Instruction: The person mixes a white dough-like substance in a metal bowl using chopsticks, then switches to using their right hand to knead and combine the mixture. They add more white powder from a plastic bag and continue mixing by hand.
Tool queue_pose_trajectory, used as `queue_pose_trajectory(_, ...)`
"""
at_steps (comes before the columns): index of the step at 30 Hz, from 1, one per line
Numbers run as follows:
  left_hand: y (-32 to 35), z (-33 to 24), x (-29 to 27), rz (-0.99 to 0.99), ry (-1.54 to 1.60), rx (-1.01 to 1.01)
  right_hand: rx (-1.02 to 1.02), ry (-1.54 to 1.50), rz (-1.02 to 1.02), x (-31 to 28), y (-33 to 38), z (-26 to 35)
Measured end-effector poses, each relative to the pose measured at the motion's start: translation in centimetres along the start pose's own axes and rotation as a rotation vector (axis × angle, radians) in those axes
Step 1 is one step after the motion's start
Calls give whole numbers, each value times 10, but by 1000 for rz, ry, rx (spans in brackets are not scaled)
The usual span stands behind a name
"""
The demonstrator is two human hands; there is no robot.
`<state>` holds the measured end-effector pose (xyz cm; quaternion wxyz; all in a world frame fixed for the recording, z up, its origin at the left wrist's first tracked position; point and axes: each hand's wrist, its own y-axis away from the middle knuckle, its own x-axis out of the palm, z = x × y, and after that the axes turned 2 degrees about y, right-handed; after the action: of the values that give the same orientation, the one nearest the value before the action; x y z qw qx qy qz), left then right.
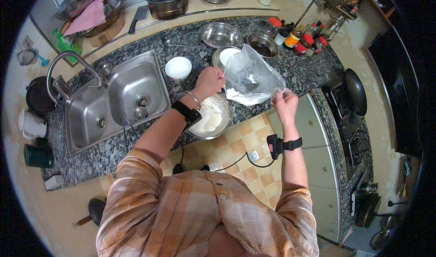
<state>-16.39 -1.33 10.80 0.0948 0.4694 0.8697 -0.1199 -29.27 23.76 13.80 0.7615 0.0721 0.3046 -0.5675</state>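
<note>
A clear plastic bag (261, 75) with some white powder inside hangs stretched between my two hands above the counter. My left hand (211, 81) pinches its left edge, and my right hand (285, 103) pinches its lower right corner. Below my left wrist, a bowl of flour (210, 116) sits at the counter's front edge, partly hidden by my forearm. Behind the bag, a small white bowl (228, 55) rests in a metal dish and is partly covered. Another white bowl (178, 68) stands to the left of my left hand.
A double steel sink (119, 100) lies at the left. Behind the bag are a steel bowl (221, 34), a pan of dark liquid (263, 45) and several sauce bottles (303, 38). At the right is a gas stove (343, 116). A cleaver (138, 18) and a lidded pot (168, 2) sit on the back ledge.
</note>
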Motion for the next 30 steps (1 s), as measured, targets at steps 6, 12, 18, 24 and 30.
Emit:
queue_pose_trajectory(6, -29, -72, -7, 137, 30, 29, -3, -126, -15, -42, -31, 16)
queue_pose_trajectory(12, -56, -126, -1, 130, -72, -3, -15, -47, -111, -72, -66, 19)
queue_pose_trajectory(18, -77, -161, 8, 93, -101, 46, -15, -84, -87, -92, -89, 23)
queue_pose_trajectory(24, -92, -183, 13, 90, -29, 122, -8, 68, -141, -108, -101, 31)
queue_pose_trajectory(30, -108, -202, 12, 116, -63, 97, 56, -251, -75, -117, -109, 38)
